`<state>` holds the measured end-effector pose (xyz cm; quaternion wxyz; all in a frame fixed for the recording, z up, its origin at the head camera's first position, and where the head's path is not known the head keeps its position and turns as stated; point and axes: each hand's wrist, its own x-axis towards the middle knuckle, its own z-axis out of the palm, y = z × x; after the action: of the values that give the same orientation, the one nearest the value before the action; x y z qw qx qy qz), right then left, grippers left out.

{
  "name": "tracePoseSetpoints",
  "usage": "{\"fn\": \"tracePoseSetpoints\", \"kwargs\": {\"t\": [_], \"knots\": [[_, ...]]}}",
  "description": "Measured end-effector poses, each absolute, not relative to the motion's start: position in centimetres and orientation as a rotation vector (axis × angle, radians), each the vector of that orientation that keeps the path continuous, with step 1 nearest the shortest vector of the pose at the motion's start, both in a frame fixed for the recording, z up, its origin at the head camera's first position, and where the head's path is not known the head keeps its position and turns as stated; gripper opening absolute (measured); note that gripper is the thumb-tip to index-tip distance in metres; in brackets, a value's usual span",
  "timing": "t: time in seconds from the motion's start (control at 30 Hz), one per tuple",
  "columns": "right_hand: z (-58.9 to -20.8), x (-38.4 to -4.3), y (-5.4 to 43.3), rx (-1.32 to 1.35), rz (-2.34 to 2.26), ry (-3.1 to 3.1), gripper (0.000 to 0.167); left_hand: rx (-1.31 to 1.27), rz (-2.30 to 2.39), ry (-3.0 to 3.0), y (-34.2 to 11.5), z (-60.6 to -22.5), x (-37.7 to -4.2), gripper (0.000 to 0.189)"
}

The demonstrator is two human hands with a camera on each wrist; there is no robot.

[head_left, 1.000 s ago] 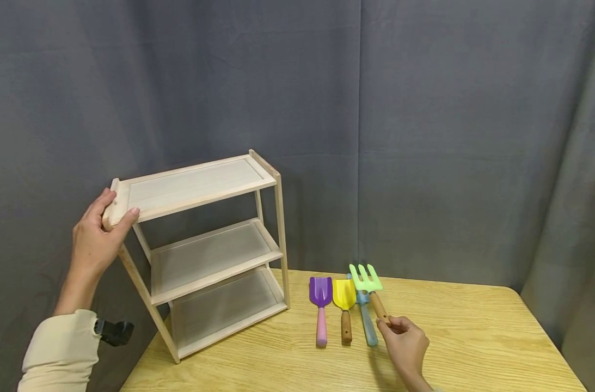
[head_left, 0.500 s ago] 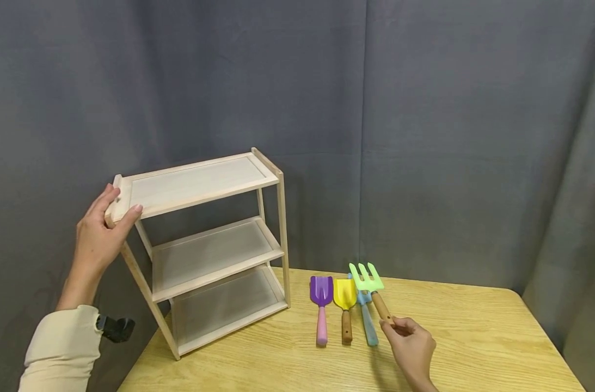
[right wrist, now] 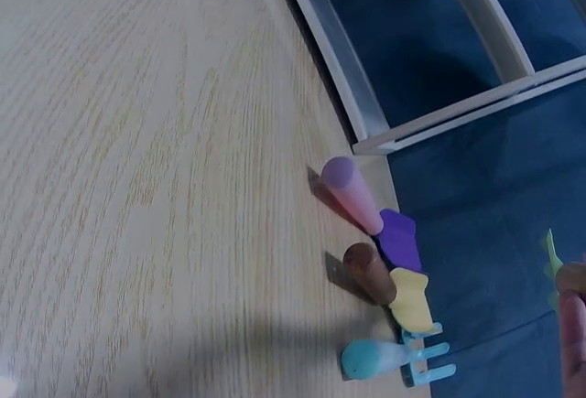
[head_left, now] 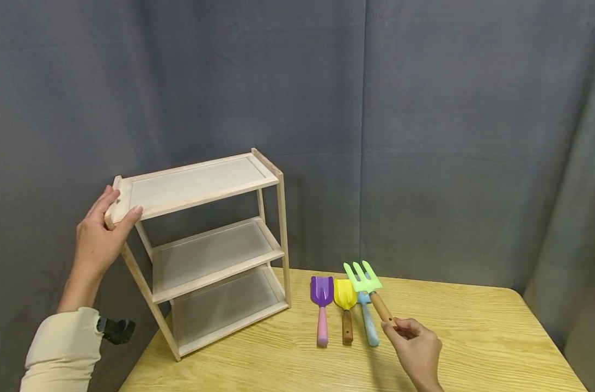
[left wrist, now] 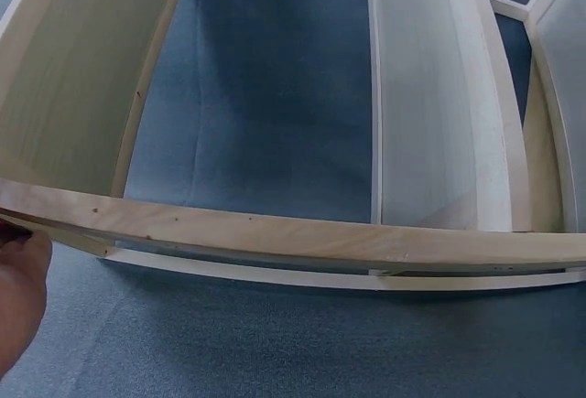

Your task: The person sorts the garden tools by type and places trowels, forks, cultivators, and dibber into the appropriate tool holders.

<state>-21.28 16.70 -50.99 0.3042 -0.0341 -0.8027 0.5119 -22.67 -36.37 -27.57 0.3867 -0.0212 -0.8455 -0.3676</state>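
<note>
My left hand point(head_left: 98, 237) grips the top left end of a three-tier wooden shelf rack point(head_left: 204, 184), thumb over the front edge and fingers at the side. In the head view my right hand point(head_left: 416, 348) pinches the wooden handle of a green toy garden fork point(head_left: 367, 280), holding it tilted over a blue toy fork point(head_left: 368, 324). Only the fork's edge point(right wrist: 552, 253) shows in the right wrist view, beside part of the hand. Left of the blue fork lie a yellow toy shovel point(head_left: 345, 294) with a brown handle and a purple toy shovel point(head_left: 321, 291) with a pink handle.
The rack stands at the left of the wooden table point(head_left: 473, 332), its right front post close to the purple shovel. A grey curtain point(head_left: 424, 136) hangs right behind the table. The black wrist camera point(head_left: 116, 330) sits on the left sleeve.
My right hand has shifted slightly right, and the green fork's tines have swung a little left and up. The left hand keeps its hold on the rack.
</note>
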Motion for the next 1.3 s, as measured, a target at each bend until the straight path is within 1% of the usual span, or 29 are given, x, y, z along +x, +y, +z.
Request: {"fn": "tracePoseSetpoints", "kwargs": {"t": [0.27, 0.6, 0.87, 1.3], "knots": [[-49.7, -20.3, 16.2, -0.096, 1.419, -2.135, 0.013, -0.068, -0.941, -2.146, -36.1, -27.7, -22.9, 0.063], [-48.3, -19.4, 15.7, -0.003, 1.497, -2.106, 0.013, -0.046, -0.953, -2.148, -36.0, -27.8, -23.1, 0.064], [-46.6, -18.5, 15.0, 0.014, 1.557, -2.12, 0.013, -0.039, -0.956, -2.121, -35.9, -27.8, -23.2, 0.063], [-44.7, -17.9, 14.2, 0.056, 1.592, -2.133, 0.013, -0.026, -0.993, -2.107, -35.7, -28.0, -23.7, 0.063]]}}
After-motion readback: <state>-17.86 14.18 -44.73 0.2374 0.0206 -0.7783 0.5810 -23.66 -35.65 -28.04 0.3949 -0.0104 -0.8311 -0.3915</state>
